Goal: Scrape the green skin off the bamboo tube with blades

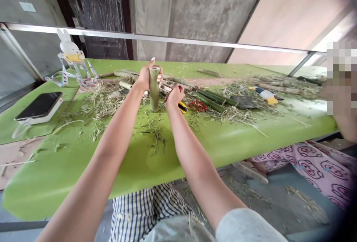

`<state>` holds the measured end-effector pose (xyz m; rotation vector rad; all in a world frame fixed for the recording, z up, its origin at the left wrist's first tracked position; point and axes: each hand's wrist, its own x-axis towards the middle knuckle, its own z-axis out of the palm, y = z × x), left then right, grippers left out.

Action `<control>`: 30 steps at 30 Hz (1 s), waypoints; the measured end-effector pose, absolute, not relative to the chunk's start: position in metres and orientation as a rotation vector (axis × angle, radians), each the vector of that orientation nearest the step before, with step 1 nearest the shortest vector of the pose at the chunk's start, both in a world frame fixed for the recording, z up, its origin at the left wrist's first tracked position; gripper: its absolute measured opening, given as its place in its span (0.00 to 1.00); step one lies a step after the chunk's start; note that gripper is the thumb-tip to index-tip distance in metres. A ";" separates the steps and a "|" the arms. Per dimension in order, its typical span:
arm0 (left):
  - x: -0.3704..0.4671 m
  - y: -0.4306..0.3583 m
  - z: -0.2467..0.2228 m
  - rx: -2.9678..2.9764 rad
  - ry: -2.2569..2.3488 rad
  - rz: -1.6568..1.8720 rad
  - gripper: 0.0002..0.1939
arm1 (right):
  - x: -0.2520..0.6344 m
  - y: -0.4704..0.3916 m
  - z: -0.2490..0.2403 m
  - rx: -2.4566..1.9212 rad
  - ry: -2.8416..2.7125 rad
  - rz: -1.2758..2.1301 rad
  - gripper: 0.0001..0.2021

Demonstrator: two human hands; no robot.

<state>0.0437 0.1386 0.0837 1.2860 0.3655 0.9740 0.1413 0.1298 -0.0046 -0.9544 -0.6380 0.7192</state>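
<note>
In the head view, my left hand (145, 75) is wrapped around the upper part of a pale green bamboo tube (154, 95). The tube stands upright on the green table cover, its hollow end facing up. Just right of it, my right hand (175, 96) is closed around a red-handled tool (180, 88); its working end, near the tube's side, is too small to make out. A yellow and black cutter (182, 107) lies beside my right hand. Close by are red cord or wire loops (197, 105) and dark green bamboo pieces (213, 100).
Bamboo shavings (104, 99) are strewn across the green table cover (145, 160). At left are a phone (39, 105) on a white device and a rabbit-shaped item (69, 50) with a strap. Another white-and-yellow item (264, 95) lies right. A metal rail (178, 41) runs behind; another person sits at right.
</note>
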 end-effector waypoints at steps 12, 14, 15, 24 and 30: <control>0.043 0.143 0.082 1.296 0.304 0.945 0.26 | 0.117 0.111 -0.006 -1.062 -0.506 0.438 0.09; 0.043 0.142 0.082 1.293 0.327 0.954 0.27 | 0.116 0.111 -0.007 -1.080 -0.569 0.433 0.09; 0.043 0.142 0.082 1.291 0.336 0.962 0.26 | 0.116 0.111 -0.009 -1.091 -0.584 0.445 0.09; 0.039 0.139 0.083 1.274 0.369 1.003 0.25 | 0.127 0.128 -0.014 -1.137 -0.489 0.574 0.08; 0.036 0.133 0.083 1.253 0.424 1.118 0.23 | 0.131 0.133 -0.011 -1.130 -0.477 0.641 0.06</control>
